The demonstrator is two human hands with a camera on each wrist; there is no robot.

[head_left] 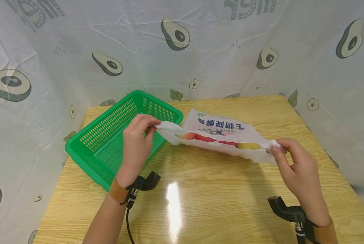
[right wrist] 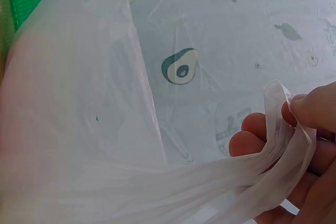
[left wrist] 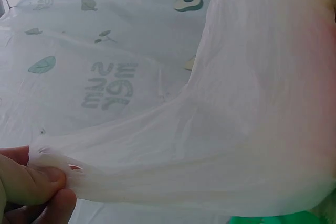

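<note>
A white plastic bag point(head_left: 206, 125) with printed lettering is stretched wide between both hands above the table. Its mouth gapes, and inside lie several round red and yellow fruits, among them a red one point(head_left: 204, 138) and a yellow one point(head_left: 248, 146). At the bag's left end, the left hand point(head_left: 137, 139) pinches the handle between thumb and fingers; the left wrist view shows that grip close up. On the other end, the right hand point(head_left: 297, 169) holds the gathered handle point(right wrist: 283, 135), which loops between thumb and fingers. The lower parts of the fruits are hidden by the bag.
A green plastic basket point(head_left: 88, 166) with slotted walls stands at the left of the wooden table point(head_left: 218, 196), partly behind the left hand. A curtain point(head_left: 218, 40) printed with avocados surrounds the table's back and sides. A cable point(head_left: 128, 220) trails from the left wrist camera.
</note>
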